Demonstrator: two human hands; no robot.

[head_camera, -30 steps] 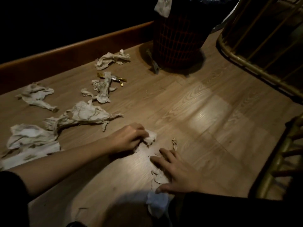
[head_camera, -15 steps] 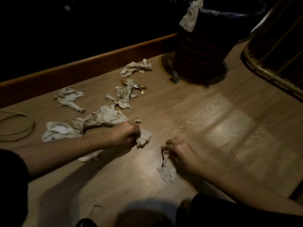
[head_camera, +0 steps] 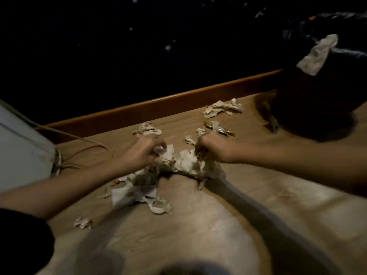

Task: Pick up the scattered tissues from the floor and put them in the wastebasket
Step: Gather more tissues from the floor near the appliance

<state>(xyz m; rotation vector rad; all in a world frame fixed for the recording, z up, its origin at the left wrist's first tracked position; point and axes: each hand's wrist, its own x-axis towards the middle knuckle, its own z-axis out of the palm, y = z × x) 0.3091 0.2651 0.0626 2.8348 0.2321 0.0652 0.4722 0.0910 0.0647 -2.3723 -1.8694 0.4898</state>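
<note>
- Your left hand [head_camera: 142, 150] and right hand [head_camera: 213, 147], both fisted, each clutch tissue at frame centre, where a heap of tissues [head_camera: 186, 163] lies on the floor [head_camera: 228, 225].
- About five more pieces lie scattered; one tissue [head_camera: 317, 54] drapes the wastebasket [head_camera: 317, 92], upper right.
- Half a second ago, your hands were apart, each holding one piece.
</note>
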